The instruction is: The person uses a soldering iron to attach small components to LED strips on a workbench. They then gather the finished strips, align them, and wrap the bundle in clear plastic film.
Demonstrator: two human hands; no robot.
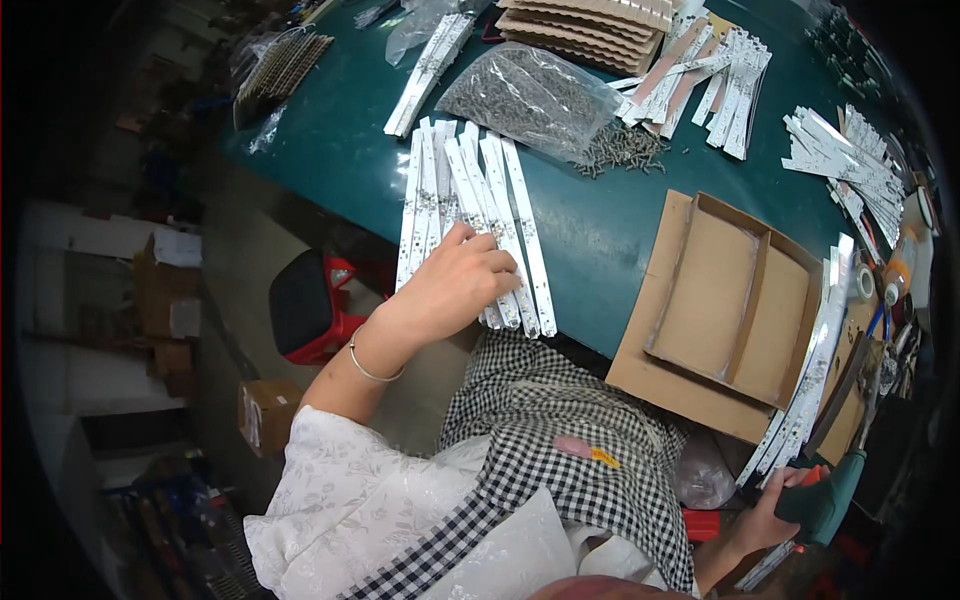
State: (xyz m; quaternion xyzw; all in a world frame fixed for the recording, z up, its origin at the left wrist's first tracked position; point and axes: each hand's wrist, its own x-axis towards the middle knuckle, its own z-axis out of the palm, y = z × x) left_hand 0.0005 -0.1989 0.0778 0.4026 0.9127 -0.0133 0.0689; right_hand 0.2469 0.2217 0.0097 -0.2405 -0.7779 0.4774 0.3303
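A checkered apron (600, 400) fills the lower centre of the frame as a person works at a green table (590, 270). At lower right, the right hand (762, 522) bends its fingers beside a green-and-orange tool (830, 500) and a sheaf of slim strips (803, 395); whether it grips the tool or the strip ends cannot be told. At centre, a loose row of white strips (531, 250) lies at the table's near edge beneath the left hand (462, 275). Handling them well would likely mean a light touch by the edges, no pressure on the tiny mounted components, and strips aligned rather than crossing. The left forearm (395, 335) slants up from lower left, palm down, knuckles raised, fingers bent onto the row; with fingertips partly hidden, a pinch or mere rest cannot be told. To the right sits a divided cardboard tray (710, 290). Farther off, at upper centre, a clear bag (530, 95) of small dark pieces lies beside a spilled pile (625, 150), below stacked corrugated cardboard (585, 38).
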